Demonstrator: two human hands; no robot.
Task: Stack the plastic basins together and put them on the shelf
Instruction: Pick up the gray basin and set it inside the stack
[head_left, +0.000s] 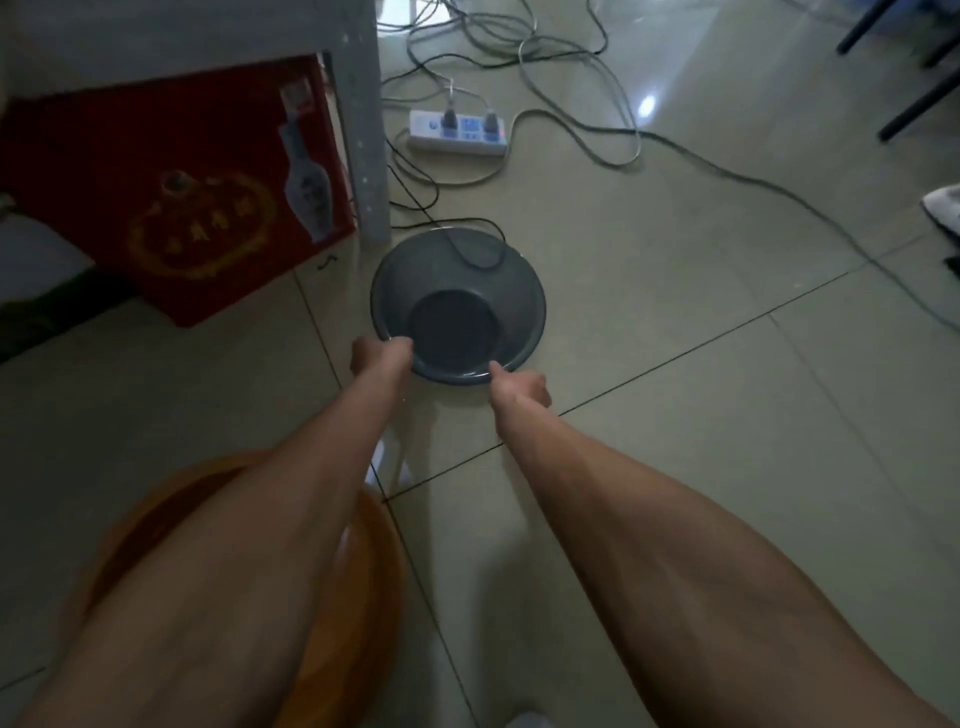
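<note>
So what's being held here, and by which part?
The grey basin, gripped by both hands at its near rim: left hand at the near-left edge, right hand at the near-right.

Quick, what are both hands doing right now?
Left hand: closed on the near rim of the grey basin.
Right hand: closed on the same rim, further right.

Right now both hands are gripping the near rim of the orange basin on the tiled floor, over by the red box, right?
Not quite: the basin that both hands grip is dark grey, not orange. The head view shows the left hand and right hand on its near rim, on the tiled floor by the red box. The orange basin lies nearer the person, under the left arm.
</note>
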